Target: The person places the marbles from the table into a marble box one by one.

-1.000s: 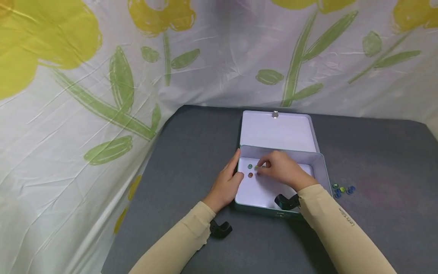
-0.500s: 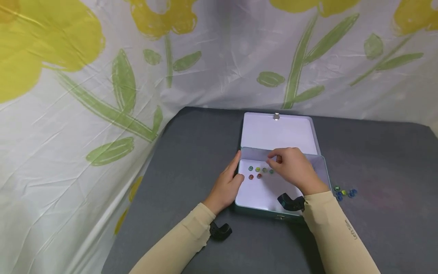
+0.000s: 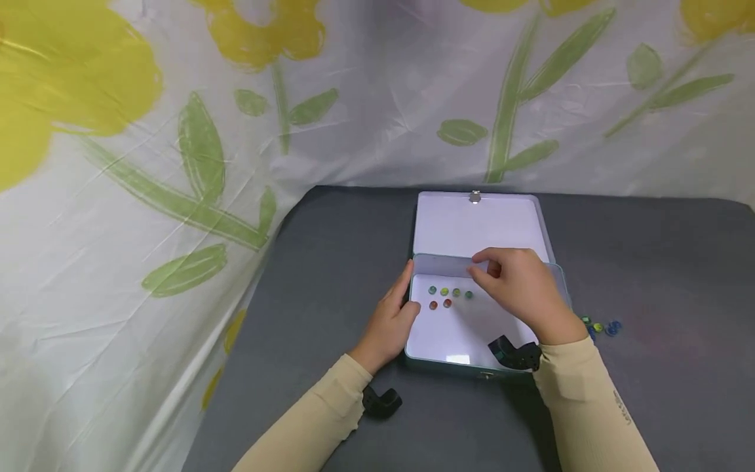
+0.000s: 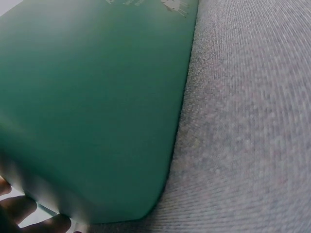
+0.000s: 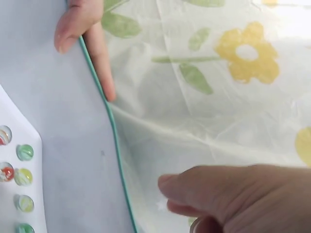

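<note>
A tin box (image 3: 439,334), green outside and white inside, lies with its lid (image 3: 478,226) folded back. My left hand (image 3: 386,321) grips its left wall, thumb over the rim inside and fingers along the outside; the right wrist view shows this thumb (image 5: 73,29) too. Several glass marbles sit on the box floor: a row of green and yellow ones (image 3: 444,292) and two reddish ones (image 3: 433,305) in front. Over the back part of the box hovers my right hand (image 3: 522,288), fingers loosely bent, thumb and forefinger apart with nothing between them.
On the dark grey table (image 3: 342,249), just right of the box, lies a cluster of several more marbles (image 3: 613,328), blue, green and yellow, partly behind the right wrist. A flower-patterned sheet (image 3: 377,137) hangs at the back and left.
My right hand has lifted from the marbles and drawn back to the right, uncovering the row's right end and the second reddish marble. The left hand keeps its grip on the box.
</note>
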Tool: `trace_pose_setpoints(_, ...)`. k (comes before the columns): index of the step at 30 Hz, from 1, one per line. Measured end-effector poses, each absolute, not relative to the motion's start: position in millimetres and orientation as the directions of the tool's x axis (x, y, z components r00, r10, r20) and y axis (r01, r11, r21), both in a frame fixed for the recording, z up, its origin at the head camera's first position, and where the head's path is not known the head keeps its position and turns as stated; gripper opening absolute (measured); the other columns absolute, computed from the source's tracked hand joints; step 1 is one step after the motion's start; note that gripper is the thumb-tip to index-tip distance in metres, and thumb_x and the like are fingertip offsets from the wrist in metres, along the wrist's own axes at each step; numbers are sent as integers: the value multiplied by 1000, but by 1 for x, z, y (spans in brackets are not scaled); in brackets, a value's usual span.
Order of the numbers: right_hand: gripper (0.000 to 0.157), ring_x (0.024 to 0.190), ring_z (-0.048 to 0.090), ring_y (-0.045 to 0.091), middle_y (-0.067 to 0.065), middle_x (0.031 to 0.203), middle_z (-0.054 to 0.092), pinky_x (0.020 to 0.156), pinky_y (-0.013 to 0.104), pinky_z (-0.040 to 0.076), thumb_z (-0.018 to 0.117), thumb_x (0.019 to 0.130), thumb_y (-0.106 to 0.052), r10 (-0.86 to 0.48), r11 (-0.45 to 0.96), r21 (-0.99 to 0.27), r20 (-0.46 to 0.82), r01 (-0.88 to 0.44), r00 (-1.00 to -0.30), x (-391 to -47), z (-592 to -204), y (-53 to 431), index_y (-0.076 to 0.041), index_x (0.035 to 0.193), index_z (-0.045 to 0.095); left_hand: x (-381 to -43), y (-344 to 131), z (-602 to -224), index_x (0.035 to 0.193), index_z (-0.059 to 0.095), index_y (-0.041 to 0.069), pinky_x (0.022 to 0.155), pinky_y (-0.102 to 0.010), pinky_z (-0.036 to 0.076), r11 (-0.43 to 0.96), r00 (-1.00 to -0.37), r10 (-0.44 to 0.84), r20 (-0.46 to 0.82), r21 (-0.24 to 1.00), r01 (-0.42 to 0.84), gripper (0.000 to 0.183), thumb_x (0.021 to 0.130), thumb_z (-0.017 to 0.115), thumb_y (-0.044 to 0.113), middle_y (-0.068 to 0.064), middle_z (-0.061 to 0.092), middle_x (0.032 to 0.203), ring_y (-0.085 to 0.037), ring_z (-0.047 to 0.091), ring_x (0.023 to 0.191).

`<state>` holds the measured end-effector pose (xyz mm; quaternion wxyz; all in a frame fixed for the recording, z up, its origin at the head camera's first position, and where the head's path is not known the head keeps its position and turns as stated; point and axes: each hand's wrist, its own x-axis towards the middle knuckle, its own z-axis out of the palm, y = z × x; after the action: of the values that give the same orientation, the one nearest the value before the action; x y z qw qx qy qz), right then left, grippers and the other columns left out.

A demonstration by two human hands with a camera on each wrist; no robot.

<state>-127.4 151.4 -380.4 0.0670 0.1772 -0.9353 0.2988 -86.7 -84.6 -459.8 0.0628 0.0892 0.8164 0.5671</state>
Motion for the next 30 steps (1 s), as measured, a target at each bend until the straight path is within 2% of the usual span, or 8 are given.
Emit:
trace_pose_setpoints(13,15,58,45,17,-1,64,54,53,32,37,76,95,-16,-224,779,-534,253,-329,-941,-115,-370,169,-4,103,81,-87,-92,-459,169,18,36,126,-45,25,365,-975,220,-9,928,73,72,105,43,15,19,21,171,-4,20,157)
trace_pose_setpoints(17,17,56,44,16,-1,64,55,51,31,36,76,95,-17,-205,781,-538,257,-316,-945,-113,-371,179,-3,104,80,-87,-92,-459,169,18,33,126,-45,25,363,-975,221,-6,929,76,72,105,43,14,17,20,171,-5,20,157)
trace_pose_setpoints(23,19,56,44,17,1,66,56,49,31,35,76,96,-20,-161,798,-541,233,-265,-959,-110,-368,194,-4,105,80,-87,-92,-458,170,18,26,127,-45,24,358,-974,226,-5,930,79,71,105,43,14,15,20,172,-6,19,157)
trace_pose_setpoints(30,26,56,44,18,2,66,55,49,31,34,73,99,-23,-117,816,-543,181,-198,-977,-105,-369,212,0,109,78,-88,-92,-460,170,18,29,126,-46,25,356,-975,221,-12,932,70,71,105,43,14,18,20,171,-6,19,157)
